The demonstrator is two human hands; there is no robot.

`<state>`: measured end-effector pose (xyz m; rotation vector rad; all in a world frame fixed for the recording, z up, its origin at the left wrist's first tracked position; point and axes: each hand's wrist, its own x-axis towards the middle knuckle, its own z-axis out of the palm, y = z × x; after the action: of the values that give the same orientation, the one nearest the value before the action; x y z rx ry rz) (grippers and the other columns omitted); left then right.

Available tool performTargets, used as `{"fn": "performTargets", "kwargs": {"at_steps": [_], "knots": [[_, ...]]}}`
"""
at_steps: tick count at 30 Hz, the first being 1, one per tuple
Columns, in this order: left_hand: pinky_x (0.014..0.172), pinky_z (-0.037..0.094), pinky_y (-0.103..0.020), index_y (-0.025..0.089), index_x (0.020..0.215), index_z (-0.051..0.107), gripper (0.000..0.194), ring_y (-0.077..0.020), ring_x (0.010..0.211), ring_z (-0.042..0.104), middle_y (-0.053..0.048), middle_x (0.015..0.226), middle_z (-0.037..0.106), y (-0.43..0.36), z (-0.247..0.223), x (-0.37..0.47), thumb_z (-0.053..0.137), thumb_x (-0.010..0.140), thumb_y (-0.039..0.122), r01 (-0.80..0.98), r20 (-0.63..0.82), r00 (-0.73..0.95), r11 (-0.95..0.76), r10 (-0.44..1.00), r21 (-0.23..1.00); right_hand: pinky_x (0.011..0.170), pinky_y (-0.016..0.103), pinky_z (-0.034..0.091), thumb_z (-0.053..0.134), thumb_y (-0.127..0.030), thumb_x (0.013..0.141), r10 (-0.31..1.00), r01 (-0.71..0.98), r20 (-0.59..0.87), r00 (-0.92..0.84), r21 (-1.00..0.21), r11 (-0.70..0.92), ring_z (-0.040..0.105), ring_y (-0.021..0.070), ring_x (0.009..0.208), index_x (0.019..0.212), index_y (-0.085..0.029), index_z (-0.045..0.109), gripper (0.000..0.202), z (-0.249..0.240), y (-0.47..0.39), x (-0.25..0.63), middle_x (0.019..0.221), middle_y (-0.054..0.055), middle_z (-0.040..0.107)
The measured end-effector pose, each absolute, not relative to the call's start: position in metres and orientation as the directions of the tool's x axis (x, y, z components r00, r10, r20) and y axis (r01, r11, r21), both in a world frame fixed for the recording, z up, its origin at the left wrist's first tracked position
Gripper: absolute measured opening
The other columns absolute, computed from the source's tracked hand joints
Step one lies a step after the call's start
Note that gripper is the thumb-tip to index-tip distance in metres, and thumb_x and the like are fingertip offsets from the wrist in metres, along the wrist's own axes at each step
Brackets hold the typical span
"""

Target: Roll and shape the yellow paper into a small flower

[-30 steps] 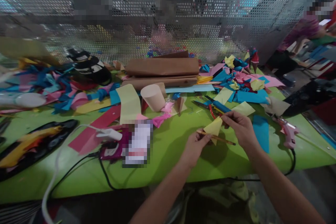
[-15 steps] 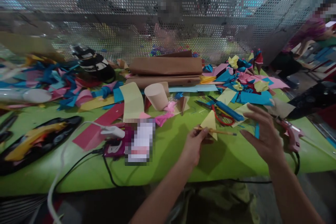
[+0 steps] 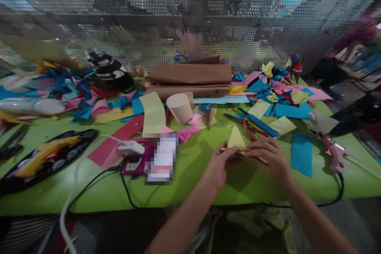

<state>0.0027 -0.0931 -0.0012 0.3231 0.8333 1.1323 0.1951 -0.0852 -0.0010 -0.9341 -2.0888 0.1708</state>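
A pale yellow piece of paper (image 3: 236,137), triangular in its visible part, stands upright between my hands. Across its lower part lies a thin yellow pencil (image 3: 231,149). My left hand (image 3: 219,163) is closed on the pencil and the paper from the left, thumb on top. From the right, my right hand (image 3: 269,156) has its fingers bent round the pencil's other end, touching the paper's lower corner; its fingertips are partly hidden. Just beyond the right hand are blue-handled pliers (image 3: 262,124) and red-handled scissors (image 3: 246,129).
A pink glue gun (image 3: 335,152) with a cord lies at the right, near a blue paper strip (image 3: 301,154). A phone (image 3: 162,158) and a purple power adapter (image 3: 135,162) with cables lie left. Behind stand a paper roll (image 3: 180,109) and folded brown paper (image 3: 190,75).
My right hand has come down and left from above the table and closed on the pencil's right end. The blue strip it covered now shows. My left hand keeps its hold.
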Motion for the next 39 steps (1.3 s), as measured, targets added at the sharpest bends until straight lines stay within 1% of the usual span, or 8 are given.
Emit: {"fn": "performTargets", "kwargs": {"at_steps": [4, 8, 13, 16, 21, 27, 34, 39], "knots": [[0.064, 0.055, -0.026, 0.013, 0.086, 0.069, 0.041, -0.0144, 0.067, 0.069, -0.004, 0.084, 0.075, -0.092, -0.001, -0.009, 0.093, 0.056, 0.027, -0.557, -0.392, 0.252, 0.464, 0.885, 0.689, 0.083, 0.043, 0.053, 0.074, -0.021, 0.089, 0.673, 0.485, 0.646, -0.362, -0.486, 0.727, 0.071, 0.0237, 0.091, 0.096, -0.032, 0.077, 0.013, 0.002, -0.086, 0.197, 0.098, 0.001, 0.081], [0.067, 0.053, -0.026, 0.011, 0.093, 0.074, 0.042, -0.0167, 0.071, 0.071, -0.008, 0.089, 0.076, -0.087, 0.000, -0.025, 0.092, 0.057, 0.025, -0.405, -0.369, 0.359, 0.499, 0.857, 0.766, 0.082, 0.041, 0.055, 0.070, -0.020, 0.091, 0.704, 0.418, 0.589, -0.397, -0.567, 0.710, 0.072, 0.0232, 0.091, 0.096, -0.030, 0.076, 0.012, 0.010, -0.088, 0.200, 0.099, 0.003, 0.080], [0.064, 0.051, -0.024, 0.012, 0.100, 0.074, 0.046, -0.0171, 0.070, 0.071, -0.010, 0.095, 0.076, -0.080, 0.006, -0.034, 0.090, 0.058, 0.019, -0.289, -0.323, 0.457, 0.482, 0.829, 0.827, 0.083, 0.041, 0.055, 0.069, -0.019, 0.091, 0.705, 0.394, 0.544, -0.455, -0.587, 0.707, 0.072, 0.0233, 0.093, 0.097, -0.030, 0.076, 0.015, 0.015, -0.088, 0.201, 0.101, 0.003, 0.079], [0.062, 0.052, -0.025, 0.012, 0.095, 0.071, 0.041, -0.0162, 0.065, 0.070, -0.008, 0.087, 0.075, -0.081, 0.005, -0.028, 0.089, 0.062, 0.027, -0.352, -0.339, 0.378, 0.472, 0.862, 0.808, 0.083, 0.042, 0.056, 0.069, -0.018, 0.091, 0.709, 0.407, 0.577, -0.406, -0.580, 0.706, 0.073, 0.0239, 0.091, 0.098, -0.030, 0.077, 0.016, 0.013, -0.088, 0.198, 0.099, 0.004, 0.080], [0.063, 0.058, -0.031, 0.015, 0.085, 0.066, 0.042, -0.0193, 0.063, 0.071, -0.006, 0.080, 0.075, -0.087, 0.000, -0.016, 0.090, 0.061, 0.041, -0.524, -0.427, 0.258, 0.496, 0.867, 0.692, 0.082, 0.042, 0.057, 0.071, -0.018, 0.090, 0.676, 0.431, 0.623, -0.394, -0.524, 0.734, 0.073, 0.0239, 0.090, 0.098, -0.031, 0.077, 0.016, 0.007, -0.088, 0.195, 0.101, 0.003, 0.080], [0.062, 0.055, -0.024, 0.011, 0.093, 0.076, 0.042, -0.0150, 0.067, 0.067, -0.009, 0.090, 0.076, -0.084, 0.002, -0.018, 0.092, 0.059, 0.032, -0.416, -0.379, 0.314, 0.485, 0.870, 0.769, 0.078, 0.040, 0.058, 0.071, -0.021, 0.090, 0.706, 0.440, 0.594, -0.385, -0.554, 0.707, 0.073, 0.0239, 0.087, 0.103, -0.032, 0.077, 0.018, 0.005, -0.090, 0.193, 0.095, 0.003, 0.081], [0.067, 0.055, -0.026, 0.012, 0.093, 0.078, 0.043, -0.0171, 0.075, 0.068, -0.009, 0.092, 0.077, -0.083, -0.001, -0.017, 0.092, 0.060, 0.034, -0.390, -0.350, 0.309, 0.454, 0.884, 0.801, 0.077, 0.039, 0.058, 0.071, -0.025, 0.091, 0.751, 0.456, 0.555, -0.357, -0.599, 0.659, 0.073, 0.0236, 0.083, 0.098, -0.029, 0.077, 0.009, 0.004, -0.088, 0.193, 0.089, 0.003, 0.080], [0.072, 0.056, -0.028, 0.012, 0.093, 0.079, 0.043, -0.0176, 0.075, 0.068, -0.009, 0.089, 0.077, -0.086, -0.007, -0.015, 0.092, 0.060, 0.037, -0.391, -0.333, 0.286, 0.427, 0.899, 0.815, 0.076, 0.037, 0.056, 0.073, -0.021, 0.090, 0.771, 0.435, 0.538, -0.340, -0.637, 0.636, 0.072, 0.0215, 0.083, 0.095, -0.027, 0.074, 0.008, 0.000, -0.088, 0.193, 0.088, 0.003, 0.078]]}}
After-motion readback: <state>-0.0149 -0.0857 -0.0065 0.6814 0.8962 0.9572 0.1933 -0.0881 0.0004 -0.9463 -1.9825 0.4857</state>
